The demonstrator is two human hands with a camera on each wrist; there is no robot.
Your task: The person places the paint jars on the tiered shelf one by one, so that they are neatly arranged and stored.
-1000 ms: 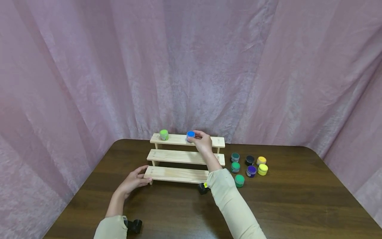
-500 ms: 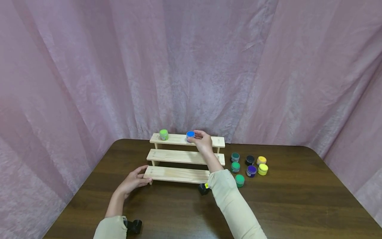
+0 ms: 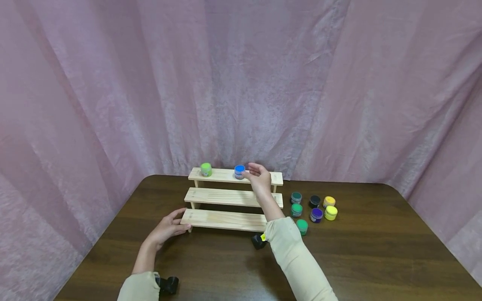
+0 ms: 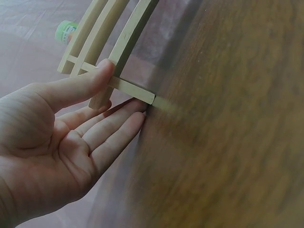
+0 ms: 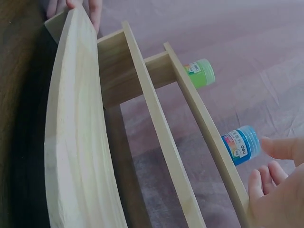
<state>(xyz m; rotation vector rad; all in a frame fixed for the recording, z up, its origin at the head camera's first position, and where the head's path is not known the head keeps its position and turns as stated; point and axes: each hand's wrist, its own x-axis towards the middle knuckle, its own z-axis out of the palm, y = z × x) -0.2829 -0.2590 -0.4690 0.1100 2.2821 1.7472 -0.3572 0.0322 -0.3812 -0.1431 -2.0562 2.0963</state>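
Observation:
A three-tier wooden display stand [image 3: 226, 219] stands on the table. On its top tier sit a light green paint jar [image 3: 206, 169] and, to the right, a blue paint jar [image 3: 239, 172]. My right hand [image 3: 260, 180] is just right of the blue jar; its thumb points at the lid, and the right wrist view shows a small gap between them. My left hand [image 3: 167, 230] holds the left end of the lowest tier, thumb on the front edge and fingers [image 4: 118, 118] at the end and behind.
Right of the stand, several jars stand on the brown table [image 3: 376, 251]: dark green [image 3: 296, 197], green [image 3: 302, 227], black [image 3: 315, 201], purple [image 3: 316, 215], orange-yellow [image 3: 329, 202] and yellow [image 3: 331, 213] ones. A pink curtain [image 3: 241, 83] hangs behind.
My right hand has let go of the blue jar and drawn slightly right, its fingers spreading. The jar stays on the top tier. My left hand keeps its place on the stand.

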